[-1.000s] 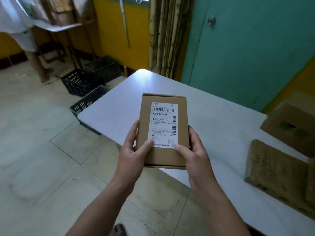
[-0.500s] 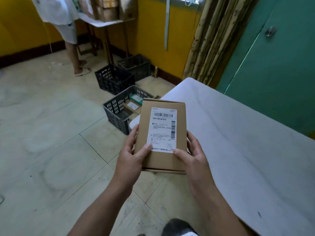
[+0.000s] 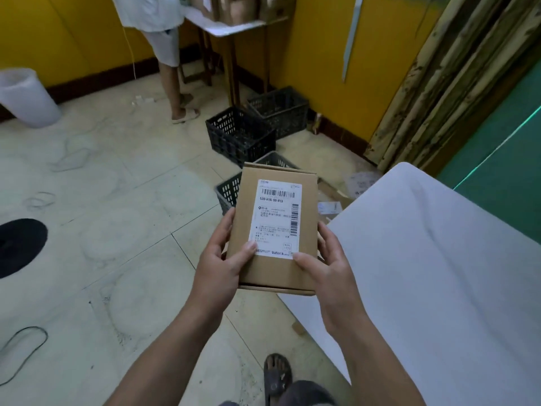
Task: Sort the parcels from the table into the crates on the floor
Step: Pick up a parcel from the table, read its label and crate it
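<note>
Brown cardboard parcel [image 3: 275, 271] is clamped in the grip of the left hand [image 3: 218, 268] and right hand [image 3: 332, 271] just off the white table's [image 3: 424, 259] edge, and a misread label [image 3: 276, 218] could land it in the wrong black plastic crate [image 3: 238, 136].

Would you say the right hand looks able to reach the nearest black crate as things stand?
Probably not yet: the right hand, like the left hand, holds the cardboard parcel, and the crate sits low on the floor beyond it. Nothing visibly blocks the path, so bending forward should do.
</note>
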A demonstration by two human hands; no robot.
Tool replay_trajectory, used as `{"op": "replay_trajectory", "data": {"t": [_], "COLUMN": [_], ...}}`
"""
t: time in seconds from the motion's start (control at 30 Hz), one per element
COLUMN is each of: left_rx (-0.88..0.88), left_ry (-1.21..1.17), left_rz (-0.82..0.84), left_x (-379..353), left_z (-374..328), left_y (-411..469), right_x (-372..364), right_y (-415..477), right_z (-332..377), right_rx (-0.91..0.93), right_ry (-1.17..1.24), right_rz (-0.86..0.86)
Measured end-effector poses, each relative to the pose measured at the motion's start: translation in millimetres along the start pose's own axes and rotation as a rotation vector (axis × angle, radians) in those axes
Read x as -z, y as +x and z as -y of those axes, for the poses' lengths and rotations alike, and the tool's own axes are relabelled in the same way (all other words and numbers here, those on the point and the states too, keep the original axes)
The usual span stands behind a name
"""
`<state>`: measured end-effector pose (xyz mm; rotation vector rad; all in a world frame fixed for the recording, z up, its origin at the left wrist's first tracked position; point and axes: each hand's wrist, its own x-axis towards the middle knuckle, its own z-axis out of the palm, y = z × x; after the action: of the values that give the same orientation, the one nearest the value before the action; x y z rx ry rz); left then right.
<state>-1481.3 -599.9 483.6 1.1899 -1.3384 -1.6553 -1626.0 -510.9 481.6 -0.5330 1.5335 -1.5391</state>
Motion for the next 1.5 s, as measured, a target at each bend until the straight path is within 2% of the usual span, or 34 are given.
{"op": "replay_trajectory", "data": {"t": [0.37,0.53,0.63,0.83,1.1,1.3,1.5], "left_rx": [0.025,0.012,0.03,0.08,0.109,0.138,0.218], "left_ry": [0.021,0.076,0.109,0.1,0.095,0.129,0.202], "left_rz": [-0.032,0.062,0.151,0.251,0.398,0.478,0.606], "left_x": [47,91,123,148,115,79,56], "left_z": [-27,-43,-56,-65,-68,-65,-60], "left_y": [160,260,321,413,512,588,652], "right_x": [-88,-155,-201,-249,-242,-212,-193], "right_y": [154,227,265,327,411,491,549], "right_z": [17,24,23,24,26,34,39], "right_rx": [-0.041,-0.036,-0.055,-0.087,-0.076,-0.079,-0.184], "right_ry": [0.011,0.037,0.043,0.082,0.121,0.203,0.28], "right_rz": [0.012,-0.055,-0.158,-0.277,-0.465,-0.511,-0.599]}}
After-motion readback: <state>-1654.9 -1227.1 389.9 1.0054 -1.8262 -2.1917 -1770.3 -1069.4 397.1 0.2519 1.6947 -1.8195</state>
